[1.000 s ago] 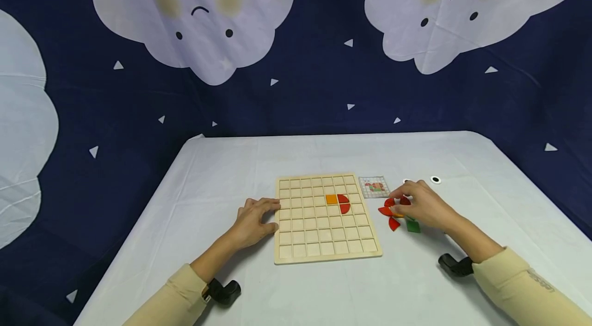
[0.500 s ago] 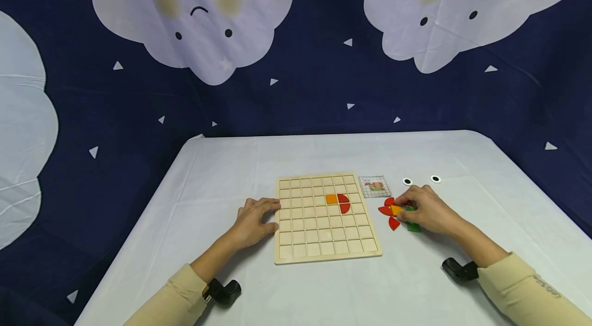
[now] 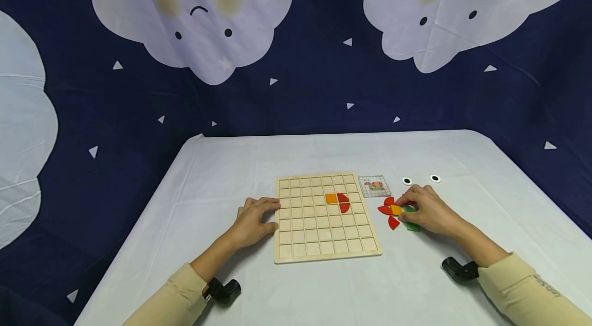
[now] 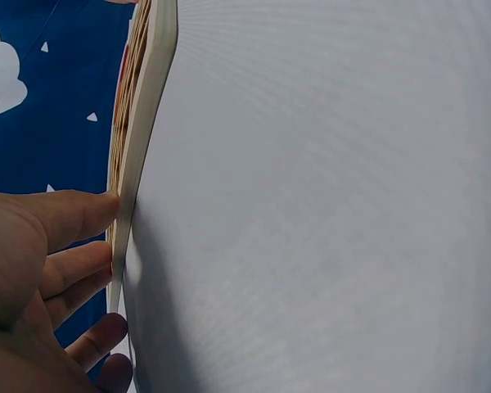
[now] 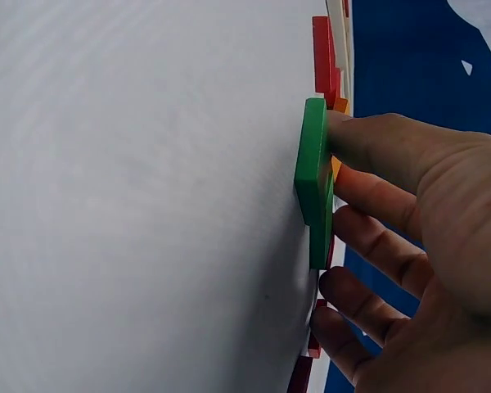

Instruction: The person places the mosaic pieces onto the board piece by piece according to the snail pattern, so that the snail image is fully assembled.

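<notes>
My left hand (image 3: 253,222) rests at the left edge of the wooden grid board (image 3: 305,249), fingertips and thumb touching its rim. On the board lie an orange square tile (image 3: 331,198) and two red quarter-round tiles (image 3: 344,207). To the right of it, my right hand (image 3: 427,210) bends over a small pile, thumb and fingertips spread around a green tile (image 3: 409,209) beside a loose orange tile (image 3: 396,210). In the right wrist view the thumb touches a thick green block (image 5: 313,155); I cannot tell whether the fingers pinch a tile. Red tiles (image 3: 393,222) lie left of the hand.
A small pattern card (image 3: 375,186) with a printed grid lies by the board's upper right corner. Two white discs with black centres, the left disc (image 3: 407,181) and the right disc (image 3: 435,178), lie beyond the right hand. White cloth (image 3: 333,295) covers the table.
My right hand has shifted slightly right and toward me over the tiles, uncovering the left disc and the orange tile. The left hand and the board stay where they were.
</notes>
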